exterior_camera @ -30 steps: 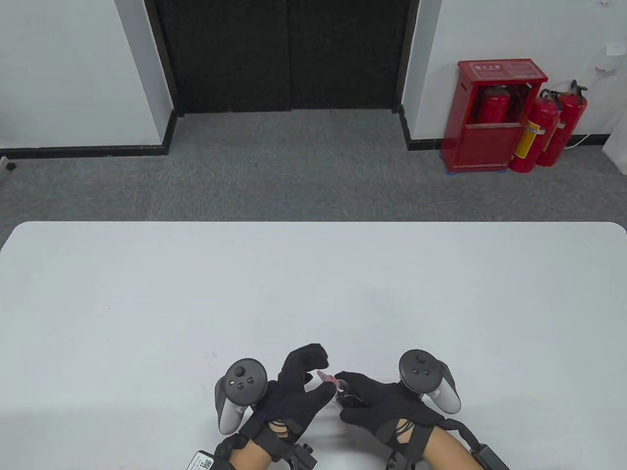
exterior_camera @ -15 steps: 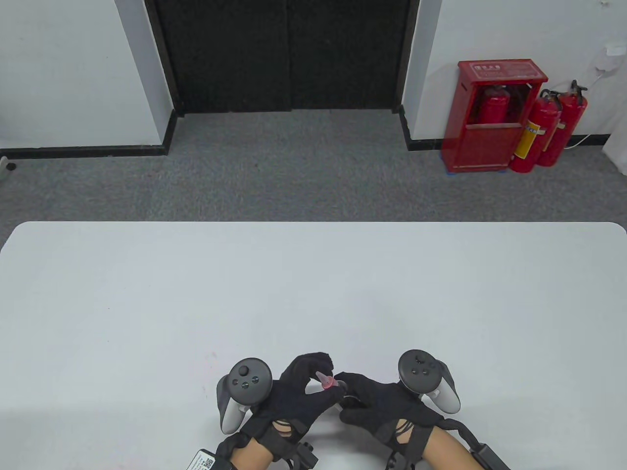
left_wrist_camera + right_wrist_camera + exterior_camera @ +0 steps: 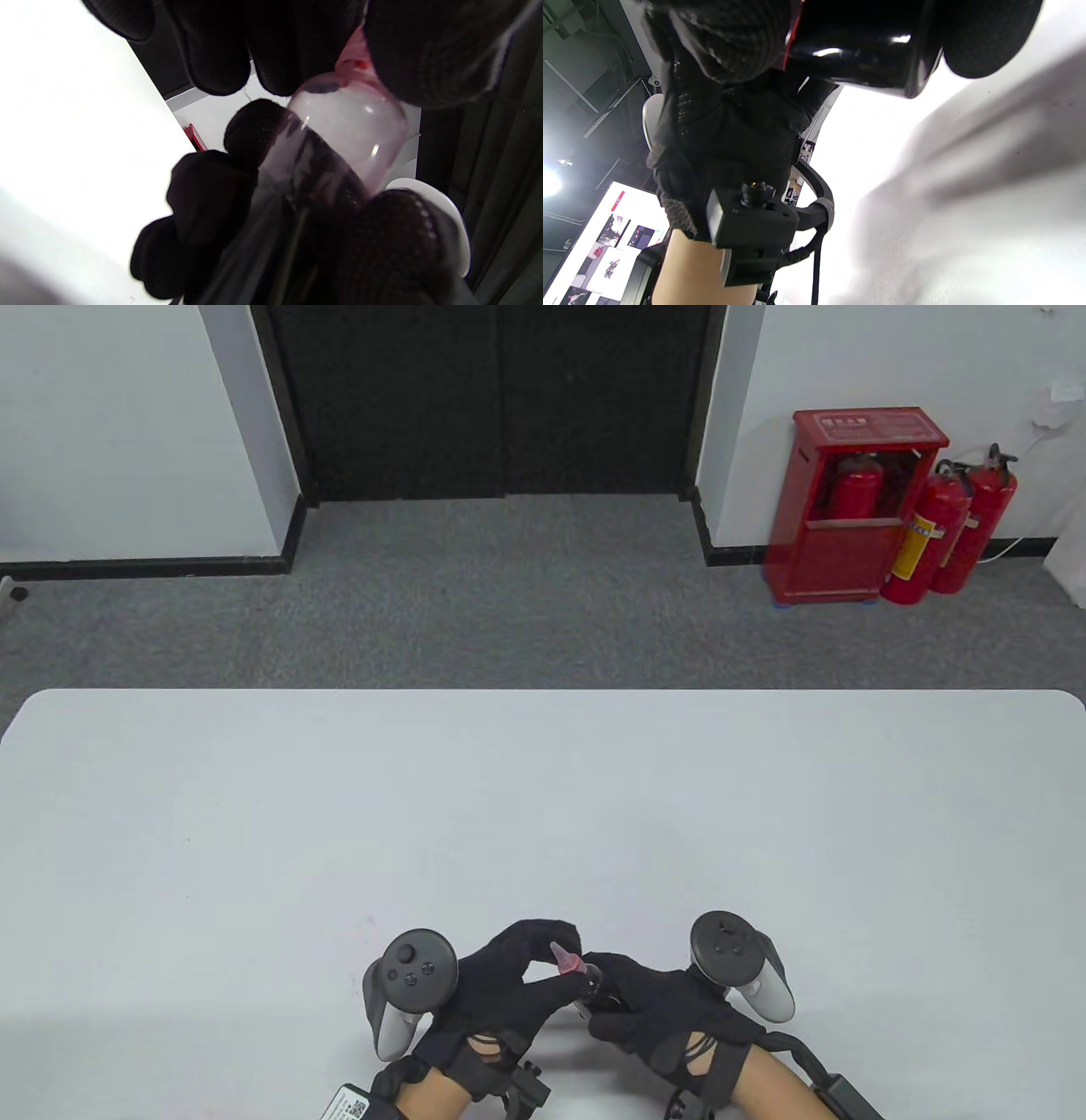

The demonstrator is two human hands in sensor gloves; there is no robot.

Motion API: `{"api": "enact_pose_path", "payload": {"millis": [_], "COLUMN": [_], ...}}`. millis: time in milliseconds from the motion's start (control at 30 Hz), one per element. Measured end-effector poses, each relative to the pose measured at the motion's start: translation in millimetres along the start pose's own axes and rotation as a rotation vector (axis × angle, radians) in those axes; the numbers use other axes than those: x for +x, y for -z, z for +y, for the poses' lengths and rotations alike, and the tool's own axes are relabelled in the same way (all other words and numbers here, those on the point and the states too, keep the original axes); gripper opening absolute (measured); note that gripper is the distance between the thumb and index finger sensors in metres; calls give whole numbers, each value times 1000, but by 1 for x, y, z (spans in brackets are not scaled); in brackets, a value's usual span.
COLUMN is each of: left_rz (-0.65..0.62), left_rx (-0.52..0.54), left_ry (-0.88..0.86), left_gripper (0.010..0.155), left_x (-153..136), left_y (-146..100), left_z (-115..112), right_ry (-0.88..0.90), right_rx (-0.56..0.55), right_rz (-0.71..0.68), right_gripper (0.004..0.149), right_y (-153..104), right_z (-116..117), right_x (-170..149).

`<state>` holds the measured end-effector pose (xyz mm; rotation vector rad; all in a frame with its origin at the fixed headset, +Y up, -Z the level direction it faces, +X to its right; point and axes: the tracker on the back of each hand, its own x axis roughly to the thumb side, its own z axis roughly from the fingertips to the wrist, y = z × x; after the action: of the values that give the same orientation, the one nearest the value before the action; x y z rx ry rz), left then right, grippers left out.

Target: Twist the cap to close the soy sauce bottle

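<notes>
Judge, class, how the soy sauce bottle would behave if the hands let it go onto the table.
The soy sauce bottle looks round and glossy, so it would probably roll and feel slippery. Dark liquid fills only part, so its weight may shift. The pointed red cap would likely curve its roll.

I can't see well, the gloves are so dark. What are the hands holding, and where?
The right hand holds the soy sauce bottle around its body. The left hand pinches the red cap at the bottle's top.
</notes>
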<state>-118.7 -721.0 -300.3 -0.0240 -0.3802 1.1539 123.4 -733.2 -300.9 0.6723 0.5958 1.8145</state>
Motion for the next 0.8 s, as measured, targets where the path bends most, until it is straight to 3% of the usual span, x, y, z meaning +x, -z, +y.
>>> {"api": "enact_pose_path", "payload": {"millis": [300, 633, 800], "left_rz": [1, 67, 232], "left_rx": [-47, -27, -96], "left_ry": [-64, -17, 157], "left_gripper": [54, 62, 74], "left_x": [1, -10, -28], "left_y": [2, 2, 6], "left_z": [-1, -11, -6], "right_ry": [131, 179, 174], "right_rx": [109, 34, 8], "right_rz": [15, 66, 71], "right_gripper": [78, 78, 78], "right_y": [1, 2, 1], "right_z": [4, -3, -11], "right_x": [-1, -16, -20]}}
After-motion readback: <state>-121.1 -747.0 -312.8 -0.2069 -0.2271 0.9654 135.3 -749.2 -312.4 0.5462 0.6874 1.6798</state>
